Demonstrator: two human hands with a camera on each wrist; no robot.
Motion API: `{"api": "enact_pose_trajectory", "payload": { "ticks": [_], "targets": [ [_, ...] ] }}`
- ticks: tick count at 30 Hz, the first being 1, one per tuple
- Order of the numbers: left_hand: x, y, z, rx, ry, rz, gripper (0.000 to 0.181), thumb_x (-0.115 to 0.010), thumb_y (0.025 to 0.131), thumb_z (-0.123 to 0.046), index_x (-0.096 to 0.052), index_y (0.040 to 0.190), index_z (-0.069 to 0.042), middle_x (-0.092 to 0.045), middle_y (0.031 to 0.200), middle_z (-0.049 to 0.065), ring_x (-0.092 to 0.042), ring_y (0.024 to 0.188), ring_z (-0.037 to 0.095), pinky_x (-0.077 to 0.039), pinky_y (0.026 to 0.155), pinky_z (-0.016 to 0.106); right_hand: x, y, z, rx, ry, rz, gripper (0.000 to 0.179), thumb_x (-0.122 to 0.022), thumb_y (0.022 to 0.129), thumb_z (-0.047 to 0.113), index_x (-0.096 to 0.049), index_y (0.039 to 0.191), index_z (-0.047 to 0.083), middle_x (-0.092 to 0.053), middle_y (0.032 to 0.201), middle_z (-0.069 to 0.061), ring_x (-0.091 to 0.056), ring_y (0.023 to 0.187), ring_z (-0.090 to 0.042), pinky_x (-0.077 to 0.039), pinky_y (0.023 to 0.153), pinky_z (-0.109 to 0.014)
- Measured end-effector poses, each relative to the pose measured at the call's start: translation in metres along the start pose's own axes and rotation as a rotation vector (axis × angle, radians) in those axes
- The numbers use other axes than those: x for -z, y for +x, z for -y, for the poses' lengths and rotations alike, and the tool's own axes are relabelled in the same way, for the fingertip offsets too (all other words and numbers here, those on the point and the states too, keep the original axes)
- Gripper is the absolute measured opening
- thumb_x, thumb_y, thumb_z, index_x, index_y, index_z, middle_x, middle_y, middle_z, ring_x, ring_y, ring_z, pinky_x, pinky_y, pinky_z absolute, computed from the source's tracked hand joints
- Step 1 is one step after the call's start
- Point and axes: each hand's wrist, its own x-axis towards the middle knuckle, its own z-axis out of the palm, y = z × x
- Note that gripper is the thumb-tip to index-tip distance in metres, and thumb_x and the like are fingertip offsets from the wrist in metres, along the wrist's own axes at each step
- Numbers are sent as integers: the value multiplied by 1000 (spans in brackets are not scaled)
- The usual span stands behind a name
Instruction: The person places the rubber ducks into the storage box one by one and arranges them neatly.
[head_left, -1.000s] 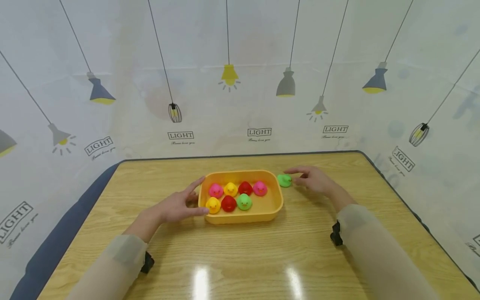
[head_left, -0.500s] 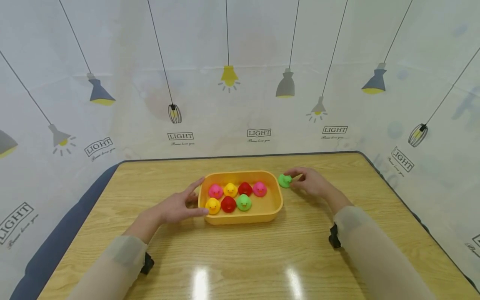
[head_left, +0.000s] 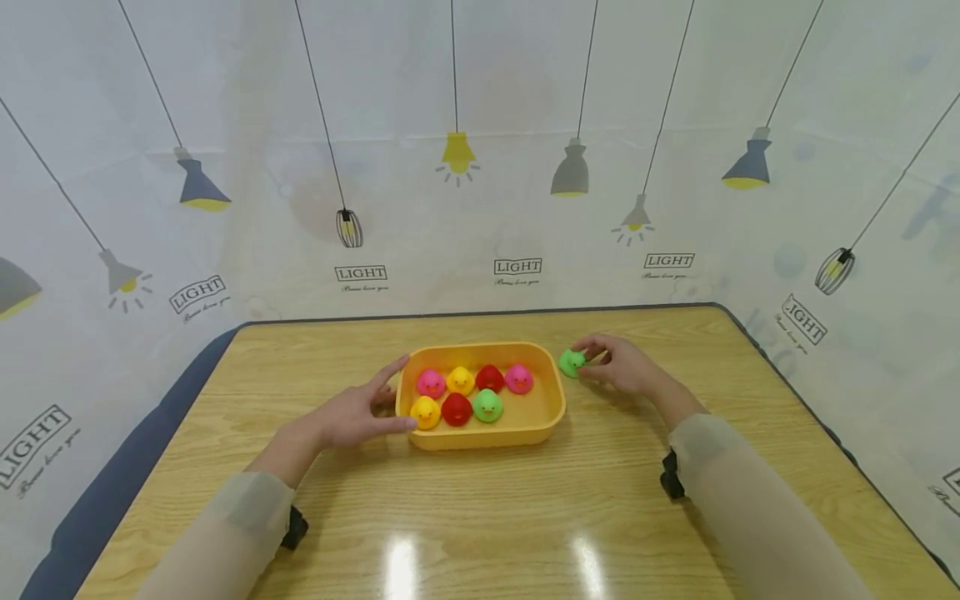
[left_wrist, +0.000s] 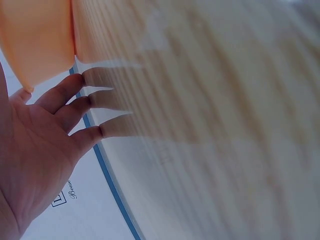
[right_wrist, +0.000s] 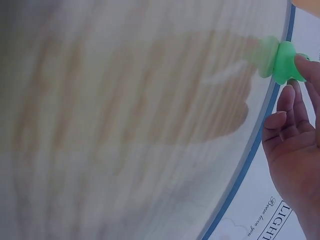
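Note:
In the head view, a yellow-orange plastic tray (head_left: 480, 440) holds several small rubber ducks in pink, yellow, red and green. My left hand (head_left: 350, 413) spans the tray's left end, index finger at the back corner and thumb at the front corner. The left wrist view shows its other fingers stretched out near the tabletop, beside the tray wall (left_wrist: 42, 40). Just right of the tray, a green rubber duck (head_left: 571, 363) is on the table. My right hand (head_left: 626, 367) pinches this duck between thumb and fingers; the right wrist view shows the duck (right_wrist: 286, 62) at the fingertips.
The wooden table (head_left: 480, 517) has a dark rim along its back and sides. A pale curtain (head_left: 420, 183) printed with hanging lamps rises behind it. Inside the tray, bare floor shows right of the front-row green duck (head_left: 488, 407).
My right thumb and fingers have closed on the green duck, which has turned and shifted slightly right, away from the tray. The left hand and the tray look almost unchanged.

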Motion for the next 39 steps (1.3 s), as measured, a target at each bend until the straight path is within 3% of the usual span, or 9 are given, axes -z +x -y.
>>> {"api": "enact_pose_trajectory", "payload": {
  "ticks": [9,13,25,39],
  "targets": [
    [0,-1,-1,4,1,-3,112,-71,91,-80,0,173,-55,-47,172,20,-43,157,53,-26,126,82,6,-11,-1,9,-36,-37,42,-82,101,23,-69,139,9,-68,123,-17,-63,92,-24,-58,74,-32],
    [0,0,-2,7,1,-3,111,-71,91,-79,-1,173,-56,-47,172,20,-42,158,54,-25,126,82,13,-21,-1,52,-66,-66,43,-83,101,25,-70,139,10,-71,121,-16,-61,90,-22,-55,72,-31],
    [1,-1,0,-9,26,-10,112,-70,92,-80,1,174,-53,-49,170,20,-43,156,55,-27,125,82,32,-53,32,149,-51,-120,40,-84,100,28,-73,136,13,-72,125,-12,-61,91,-21,-53,68,-28],
    [0,-1,1,-8,14,-3,113,-70,91,-82,1,174,-53,-49,170,21,-44,156,54,-27,126,81,6,-54,71,271,-106,-100,36,-90,94,23,-77,126,15,-76,117,-4,-60,86,-17,-52,69,-25]
  ]
}}
